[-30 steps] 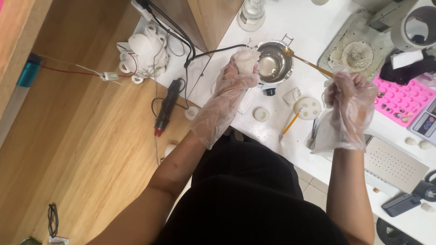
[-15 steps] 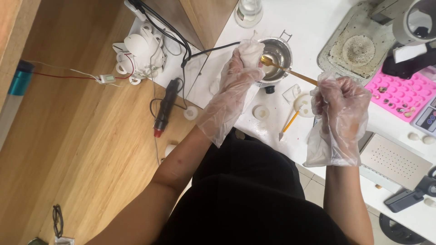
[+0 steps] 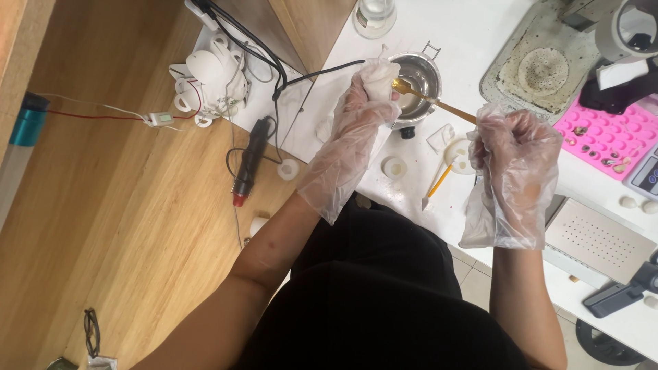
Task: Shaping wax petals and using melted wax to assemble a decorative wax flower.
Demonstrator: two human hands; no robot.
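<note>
The left hand (image 3: 363, 96), gloved in loose plastic, clenches a white wad (image 3: 378, 70) whose shape is mostly hidden, touching the steel pot (image 3: 419, 77) near the bench's left edge. The right hand (image 3: 517, 147) grips a gold spoon (image 3: 428, 99); its bowl rests over the pot rim, handle end concealed.

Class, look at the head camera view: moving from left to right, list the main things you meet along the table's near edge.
Black tool with a red tip → small white ring → left hand in a clear glove → yellow pencil → right hand in a clear glove → perforated white plate.
</note>
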